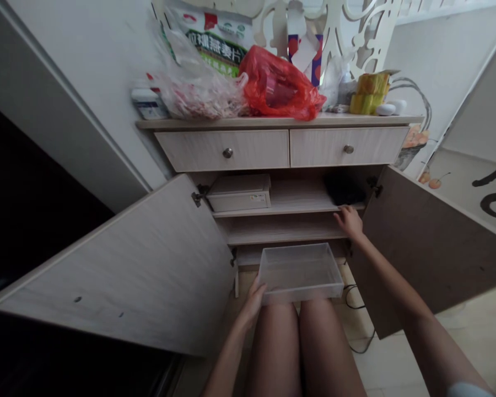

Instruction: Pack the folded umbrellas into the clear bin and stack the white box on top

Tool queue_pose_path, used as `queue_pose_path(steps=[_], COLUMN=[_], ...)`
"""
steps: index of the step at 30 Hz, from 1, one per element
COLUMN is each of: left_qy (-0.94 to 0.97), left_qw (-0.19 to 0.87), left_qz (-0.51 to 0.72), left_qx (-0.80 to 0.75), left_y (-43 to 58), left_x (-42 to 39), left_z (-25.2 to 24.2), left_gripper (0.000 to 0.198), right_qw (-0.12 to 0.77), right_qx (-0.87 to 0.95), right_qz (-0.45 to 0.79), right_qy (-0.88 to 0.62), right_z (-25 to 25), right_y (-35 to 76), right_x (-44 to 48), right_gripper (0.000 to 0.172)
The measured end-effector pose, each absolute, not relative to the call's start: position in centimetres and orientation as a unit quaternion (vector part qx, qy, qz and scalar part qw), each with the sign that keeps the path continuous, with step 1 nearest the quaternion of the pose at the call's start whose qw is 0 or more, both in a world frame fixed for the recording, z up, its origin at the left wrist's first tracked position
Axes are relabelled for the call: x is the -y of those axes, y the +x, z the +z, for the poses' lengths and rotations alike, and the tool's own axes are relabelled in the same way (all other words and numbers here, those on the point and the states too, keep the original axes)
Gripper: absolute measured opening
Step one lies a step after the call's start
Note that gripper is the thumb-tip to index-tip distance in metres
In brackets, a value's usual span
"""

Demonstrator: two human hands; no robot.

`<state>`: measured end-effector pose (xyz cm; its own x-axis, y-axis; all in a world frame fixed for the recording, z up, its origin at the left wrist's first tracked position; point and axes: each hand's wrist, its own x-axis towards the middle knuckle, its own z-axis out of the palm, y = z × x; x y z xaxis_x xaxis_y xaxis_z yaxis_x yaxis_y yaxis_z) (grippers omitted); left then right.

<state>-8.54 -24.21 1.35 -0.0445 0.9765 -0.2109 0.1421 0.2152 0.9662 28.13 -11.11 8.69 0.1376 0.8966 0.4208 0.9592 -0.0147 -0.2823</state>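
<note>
My left hand [254, 298] is closed on the left side of a clear plastic box [300, 273]. The box has an open top, looks empty, and rests on my knees. My right hand [350, 221] reaches forward to the front edge of the upper shelf [300, 196], fingers stretched out. Just behind those fingers lies a black item [344, 188], possibly cloth; the shadow hides its shape. At the left end of the same shelf stands a pale lidded storage box [240, 193] with a small label.
The left cabinet door [140, 270] and right cabinet door [430, 237] both stand wide apart. A middle shelf [287, 229] lies below. On the cabinet top are a red plastic bag [279, 82], a clear bag [202, 94] and yellow tape rolls [370, 94]. A cable [361, 350] lies on the floor.
</note>
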Motion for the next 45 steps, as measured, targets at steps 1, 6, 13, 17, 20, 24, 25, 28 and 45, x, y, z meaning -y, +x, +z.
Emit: queue_pose_path(steps=[1,6,13,17,20,24,25,28,45], left_qy=[0.477,0.500,0.502,0.505,0.499,0.496,0.496,0.496,0.494], left_qw=[0.505,0.477,0.478,0.477,0.481,0.479,0.478,0.481,0.488], left_qz=[0.416,0.429,0.431,0.432,0.436,0.442,0.445,0.446,0.446], left_qx=[-0.587,-0.581,-0.578,-0.575,-0.575,-0.573,-0.572,-0.569,-0.565], left_y=[-8.6,-9.0,-9.1,-9.2,-9.1,-8.7,-8.6,-8.5,-9.1], left_x=[24.1,24.0,23.9,23.8,23.8,24.0,24.1,24.3,23.9], left_z=[1.1,0.0,-0.5,-0.7,-0.6,-0.1,0.0,0.1,-0.9], left_gripper=[0.064,0.069,0.079,0.081,0.079,0.071,0.069,0.066,0.069], right_qw=[0.236,0.134,0.235,0.352,0.493,0.609,0.612,0.582,0.252], right_qx=[0.638,0.595,0.545,0.502,0.406,0.361,0.369,0.423,0.800], right_qz=[-0.071,-0.007,-0.015,0.039,0.136,0.299,0.331,0.386,0.222], right_qy=[-0.730,-0.792,-0.805,-0.789,-0.757,-0.640,-0.616,-0.578,-0.496], right_z=[9.4,10.9,8.5,8.5,8.7,8.4,8.4,8.8,5.3], right_y=[28.4,28.3,27.4,28.9,30.0,30.5,30.5,30.4,22.9], right_x=[8.9,2.0,1.0,1.1,1.5,4.5,5.7,10.0,18.3], right_gripper=[0.043,0.048,0.044,0.041,0.042,0.053,0.055,0.060,0.027])
